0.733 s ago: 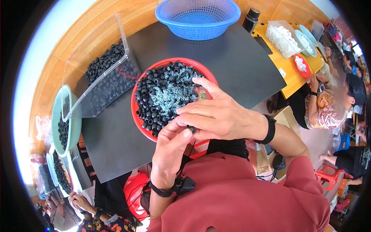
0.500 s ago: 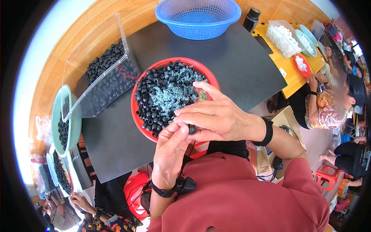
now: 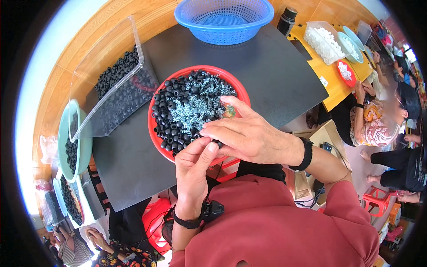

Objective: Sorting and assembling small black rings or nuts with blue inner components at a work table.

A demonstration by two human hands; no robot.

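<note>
The left hand [image 3: 193, 167] pinches a small black barrel-shaped piece [image 3: 217, 143] between thumb and fingertips, just over the near edge of a red bowl [image 3: 243, 91]. The right hand [image 3: 262, 140] comes in from the other side, its fingers pointing left across the piece and one finger stretched out over the bowl. Only a small rounded part of the piece shows beside the left thumb; the fingers cover so much that I cannot tell which way its open end faces, how its long axis runs, or whether the right hand grips it as well.

In the bowl, loose black barrel-shaped pieces [image 3: 168, 133] lie at mixed angles, some with their open ends up. Metal coil springs [image 3: 191, 111] are heaped toward the middle and far side, their long axes running in many directions.

The bowl stands on a dark table [image 3: 280, 71]. To its left, a clear plastic bin [image 3: 141, 51] of similar black pieces runs diagonally, its long side rising from lower left to upper right. A blue perforated basket [image 3: 224, 36] stands at the far edge.
</note>
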